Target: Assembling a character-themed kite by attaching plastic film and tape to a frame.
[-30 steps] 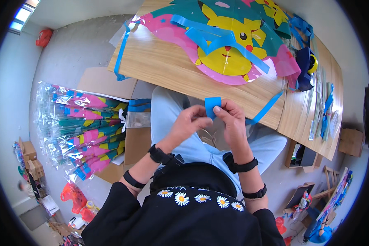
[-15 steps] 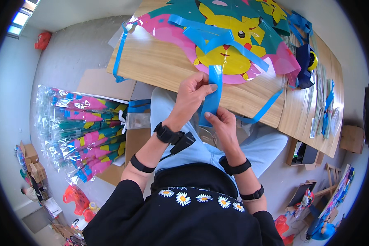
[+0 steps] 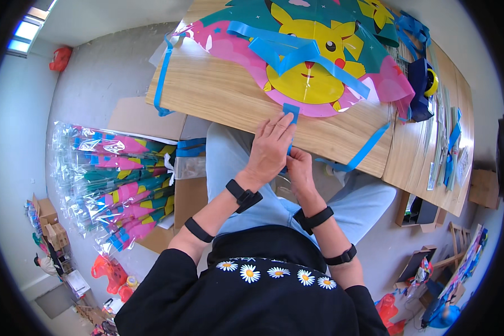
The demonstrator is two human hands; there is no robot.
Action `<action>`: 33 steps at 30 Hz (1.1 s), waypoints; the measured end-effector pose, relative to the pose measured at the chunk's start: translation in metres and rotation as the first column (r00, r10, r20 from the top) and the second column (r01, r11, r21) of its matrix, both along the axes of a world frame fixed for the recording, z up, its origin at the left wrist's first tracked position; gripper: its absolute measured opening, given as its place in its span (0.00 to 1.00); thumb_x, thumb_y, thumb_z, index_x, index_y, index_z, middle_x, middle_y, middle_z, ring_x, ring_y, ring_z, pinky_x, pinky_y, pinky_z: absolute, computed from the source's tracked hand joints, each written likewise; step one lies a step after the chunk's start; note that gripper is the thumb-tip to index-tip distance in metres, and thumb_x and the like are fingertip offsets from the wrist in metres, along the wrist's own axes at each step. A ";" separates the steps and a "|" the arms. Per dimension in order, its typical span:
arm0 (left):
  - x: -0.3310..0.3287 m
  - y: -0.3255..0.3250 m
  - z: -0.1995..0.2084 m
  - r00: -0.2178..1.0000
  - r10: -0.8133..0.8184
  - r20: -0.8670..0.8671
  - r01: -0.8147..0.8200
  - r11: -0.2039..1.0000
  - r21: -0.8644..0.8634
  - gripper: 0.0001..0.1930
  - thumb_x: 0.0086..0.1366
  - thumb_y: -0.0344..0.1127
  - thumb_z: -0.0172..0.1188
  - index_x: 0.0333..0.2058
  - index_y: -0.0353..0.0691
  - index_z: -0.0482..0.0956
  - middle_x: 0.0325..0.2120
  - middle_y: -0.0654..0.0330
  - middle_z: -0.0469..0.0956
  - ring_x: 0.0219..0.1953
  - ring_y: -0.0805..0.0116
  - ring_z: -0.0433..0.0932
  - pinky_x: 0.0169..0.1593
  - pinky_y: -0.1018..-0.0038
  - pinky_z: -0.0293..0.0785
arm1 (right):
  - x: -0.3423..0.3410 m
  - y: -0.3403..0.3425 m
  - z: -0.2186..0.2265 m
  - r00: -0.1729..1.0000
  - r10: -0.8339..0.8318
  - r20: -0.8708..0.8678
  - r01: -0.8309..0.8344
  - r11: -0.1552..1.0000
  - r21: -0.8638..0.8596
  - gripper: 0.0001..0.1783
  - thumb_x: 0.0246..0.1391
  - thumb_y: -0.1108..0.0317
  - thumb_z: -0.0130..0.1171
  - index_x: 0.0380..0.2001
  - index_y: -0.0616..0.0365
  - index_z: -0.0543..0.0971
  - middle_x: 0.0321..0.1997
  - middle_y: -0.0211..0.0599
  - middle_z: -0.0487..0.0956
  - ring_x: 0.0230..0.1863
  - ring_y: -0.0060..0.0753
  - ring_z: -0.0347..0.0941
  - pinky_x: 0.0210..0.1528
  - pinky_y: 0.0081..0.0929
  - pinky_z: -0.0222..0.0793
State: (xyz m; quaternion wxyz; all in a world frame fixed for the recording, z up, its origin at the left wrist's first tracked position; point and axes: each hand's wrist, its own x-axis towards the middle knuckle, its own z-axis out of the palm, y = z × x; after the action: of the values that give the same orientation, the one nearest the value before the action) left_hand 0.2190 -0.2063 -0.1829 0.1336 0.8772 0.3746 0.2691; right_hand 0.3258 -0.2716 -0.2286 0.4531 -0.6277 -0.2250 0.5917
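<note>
A short blue ribbon strip (image 3: 291,110) runs over the near edge of the wooden table. My left hand (image 3: 270,147) lies over it, fingers stretched out flat and pressing it to the wood. Just below the edge, my right hand (image 3: 301,168) pinches the strip's lower end; the fingertips are partly hidden. Beyond my hands spreads a thin printed sheet (image 3: 308,84), teal and pink with a yellow cartoon figure, apparently a kite sail. A folded length of blue ribbon (image 3: 285,56) rests on top of it.
On the wooden table (image 3: 218,92), a blue tape dispenser (image 3: 420,92) and thin clear rods (image 3: 442,145) lie at the right. Blue ribbon (image 3: 364,151) hangs over the near edge. Plastic-wrapped folded bundles (image 3: 117,185) lie in a cardboard box (image 3: 190,201) at my left.
My left hand has gone from pinching the raised blue strip to lying flat over it on the table edge. The strip has come down, and my right hand has shifted slightly lower with its end.
</note>
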 end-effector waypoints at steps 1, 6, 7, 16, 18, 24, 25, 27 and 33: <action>0.000 0.000 -0.001 1.000 0.000 -0.001 0.000 1.000 -0.001 0.21 0.59 0.31 0.53 0.52 0.34 0.73 0.57 0.51 0.69 0.61 0.53 0.66 0.63 0.55 0.59 | -0.002 0.001 0.003 0.997 -0.043 -0.062 0.045 0.999 0.027 0.06 0.54 0.74 0.58 0.29 0.65 0.83 0.27 0.25 0.80 0.28 0.13 0.69 0.31 0.18 0.65; 0.005 0.009 0.003 1.000 -0.027 -0.007 0.027 0.999 -0.023 0.24 0.58 0.30 0.53 0.55 0.32 0.72 0.59 0.51 0.68 0.66 0.54 0.62 0.66 0.50 0.53 | -0.003 0.004 0.022 0.984 -0.091 -0.153 0.104 0.991 0.078 0.06 0.54 0.77 0.56 0.30 0.66 0.82 0.28 0.25 0.79 0.29 0.13 0.69 0.32 0.17 0.65; 0.006 0.010 0.003 1.000 -0.027 -0.007 0.027 0.999 -0.023 0.24 0.58 0.30 0.53 0.55 0.32 0.72 0.59 0.51 0.68 0.66 0.54 0.62 0.66 0.50 0.53 | -0.003 0.006 0.024 0.982 -0.113 -0.149 0.126 0.989 0.076 0.06 0.54 0.77 0.56 0.30 0.66 0.82 0.29 0.26 0.79 0.29 0.13 0.69 0.32 0.17 0.65; 0.008 0.014 -0.009 0.995 0.005 -0.096 -0.013 0.996 -0.089 0.22 0.62 0.33 0.58 0.55 0.37 0.72 0.58 0.54 0.69 0.64 0.55 0.64 0.67 0.48 0.51 | -0.003 0.003 0.005 0.993 -0.107 -0.050 0.111 0.991 0.071 0.05 0.52 0.77 0.57 0.29 0.65 0.82 0.27 0.27 0.80 0.28 0.19 0.71 0.33 0.22 0.67; 0.008 0.015 -0.009 0.989 0.007 -0.149 -0.018 0.997 -0.073 0.22 0.62 0.34 0.58 0.55 0.37 0.72 0.57 0.54 0.69 0.63 0.55 0.64 0.67 0.48 0.51 | -0.002 0.003 0.007 0.995 -0.094 0.023 0.092 0.993 0.068 0.05 0.51 0.76 0.57 0.27 0.64 0.81 0.25 0.31 0.81 0.26 0.26 0.73 0.33 0.26 0.69; 0.007 0.016 -0.011 0.980 0.011 -0.197 -0.023 0.998 -0.058 0.24 0.59 0.35 0.62 0.54 0.38 0.73 0.56 0.54 0.68 0.64 0.55 0.63 0.67 0.47 0.50 | 0.024 0.010 0.065 0.298 0.013 0.955 -0.310 0.947 0.084 0.13 0.50 0.66 0.61 0.38 0.62 0.77 0.49 0.50 0.75 0.52 0.54 0.70 0.49 0.42 0.67; 0.008 0.016 -0.010 0.981 0.009 -0.196 -0.021 0.998 -0.059 0.24 0.59 0.35 0.62 0.54 0.38 0.73 0.56 0.54 0.68 0.64 0.55 0.63 0.67 0.47 0.50 | 0.032 0.019 0.063 0.297 0.013 0.955 -0.309 0.948 0.083 0.13 0.50 0.66 0.61 0.38 0.62 0.77 0.49 0.50 0.75 0.52 0.54 0.70 0.49 0.42 0.67; 0.007 0.015 -0.009 0.978 0.012 -0.209 -0.025 0.998 -0.062 0.25 0.57 0.35 0.64 0.54 0.38 0.73 0.56 0.54 0.68 0.63 0.54 0.63 0.67 0.46 0.50 | 0.045 0.033 0.057 0.070 -0.118 0.991 -0.416 0.899 0.136 0.23 0.51 0.64 0.62 0.50 0.63 0.75 0.58 0.50 0.71 0.62 0.52 0.64 0.61 0.47 0.60; 0.000 0.011 -0.007 0.984 -0.012 -0.179 -0.005 0.996 -0.093 0.26 0.57 0.36 0.65 0.54 0.38 0.73 0.57 0.54 0.67 0.64 0.55 0.62 0.66 0.44 0.50 | 0.063 0.031 0.023 -0.020 0.024 1.000 -0.474 0.880 -0.030 0.37 0.54 0.57 0.61 0.63 0.62 0.65 0.73 0.45 0.56 0.75 0.45 0.46 0.72 0.53 0.41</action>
State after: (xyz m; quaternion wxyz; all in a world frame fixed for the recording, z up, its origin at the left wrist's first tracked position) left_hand 0.2188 -0.1949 -0.1899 0.1407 0.8913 0.3958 0.1709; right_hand 0.3891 -0.2406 -0.2054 0.1473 -0.7206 -0.6773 0.0154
